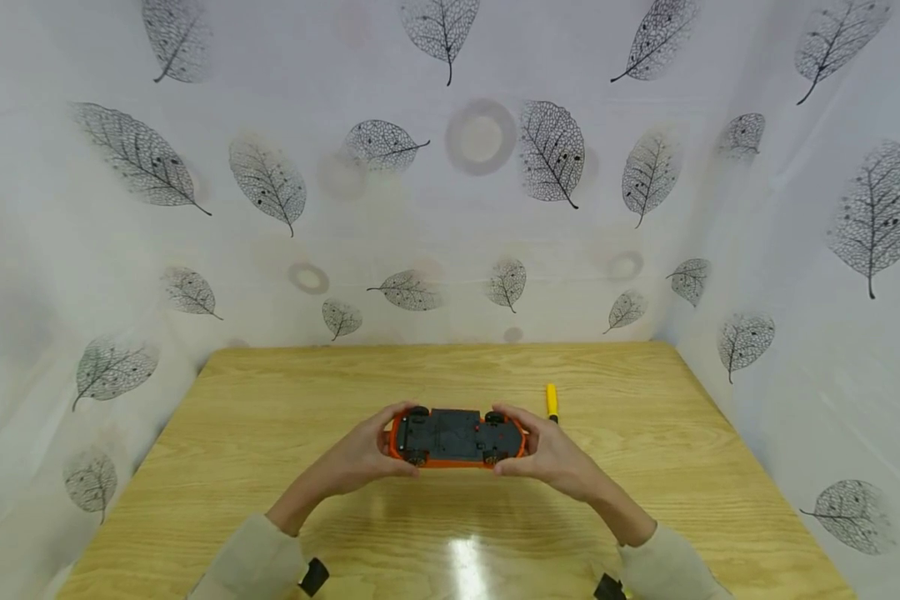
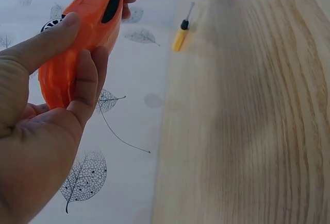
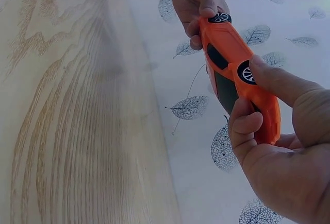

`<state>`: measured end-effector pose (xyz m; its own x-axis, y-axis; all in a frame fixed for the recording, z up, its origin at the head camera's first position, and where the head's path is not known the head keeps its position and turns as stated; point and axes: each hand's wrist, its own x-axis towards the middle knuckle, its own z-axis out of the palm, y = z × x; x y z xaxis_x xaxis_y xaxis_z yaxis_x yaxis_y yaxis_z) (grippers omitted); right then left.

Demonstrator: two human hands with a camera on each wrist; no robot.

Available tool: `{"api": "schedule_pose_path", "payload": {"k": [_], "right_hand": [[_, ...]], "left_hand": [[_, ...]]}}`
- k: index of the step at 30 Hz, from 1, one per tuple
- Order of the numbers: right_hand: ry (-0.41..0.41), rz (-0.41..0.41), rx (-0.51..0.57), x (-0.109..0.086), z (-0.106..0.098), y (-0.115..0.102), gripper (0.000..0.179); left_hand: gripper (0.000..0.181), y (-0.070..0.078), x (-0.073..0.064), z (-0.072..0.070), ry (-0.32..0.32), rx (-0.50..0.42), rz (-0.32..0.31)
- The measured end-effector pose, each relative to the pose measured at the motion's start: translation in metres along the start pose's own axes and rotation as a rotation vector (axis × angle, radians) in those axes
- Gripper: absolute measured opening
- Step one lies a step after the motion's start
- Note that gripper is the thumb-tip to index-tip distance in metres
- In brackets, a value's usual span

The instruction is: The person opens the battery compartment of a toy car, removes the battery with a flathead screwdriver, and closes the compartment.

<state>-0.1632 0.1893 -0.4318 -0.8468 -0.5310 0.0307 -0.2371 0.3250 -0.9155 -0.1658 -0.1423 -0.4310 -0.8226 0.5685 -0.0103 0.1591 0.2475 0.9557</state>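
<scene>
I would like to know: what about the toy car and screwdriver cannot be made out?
Toy car: underside details too small, head view; far end cut off by the top edge, left wrist view.
Screwdriver: tip too small, left wrist view; shaft hidden behind the right grip, head view.

A slim, yellow-handled screwdriver (image 2: 184, 26) with a black collar and metal shaft lies on the yellowish wood-grain surface (image 1: 285, 392), where white glare (image 1: 467, 568) shines. White sheeting (image 1: 420, 208) printed with black skeleton leaves and faint rings rises behind and alongside.
</scene>
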Motion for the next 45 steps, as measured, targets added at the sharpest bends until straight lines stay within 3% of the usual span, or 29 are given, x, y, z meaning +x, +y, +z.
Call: {"api": "schedule_pose_path", "payload": {"k": [10, 15, 19, 25, 32, 45], "right_hand": [[-0.044, -0.041, 0.092, 0.002, -0.005, -0.001, 0.082], [-0.009, -0.078, -0.001, 0.006, -0.011, -0.007, 0.067], [0.035, -0.157, -0.097, 0.011, -0.017, -0.014, 0.050], [0.043, -0.249, -0.206, 0.018, -0.019, -0.020, 0.033], [-0.003, -0.233, -0.233, 0.027, -0.016, -0.023, 0.024], [-0.062, -0.249, -0.251, 0.033, -0.014, -0.022, 0.027]], "left_hand": [[0.086, -0.003, 0.001, 0.000, -0.025, -0.169, 0.021], [0.088, -0.006, -0.001, -0.001, -0.032, -0.252, 0.029], [0.091, -0.008, -0.003, 0.000, -0.034, -0.287, 0.027], [0.093, -0.010, -0.003, 0.002, -0.034, -0.292, 0.033], [0.091, -0.011, -0.002, 0.003, -0.028, -0.259, 0.037], [0.085, -0.010, 0.001, 0.004, -0.062, -0.268, 0.055]]}}
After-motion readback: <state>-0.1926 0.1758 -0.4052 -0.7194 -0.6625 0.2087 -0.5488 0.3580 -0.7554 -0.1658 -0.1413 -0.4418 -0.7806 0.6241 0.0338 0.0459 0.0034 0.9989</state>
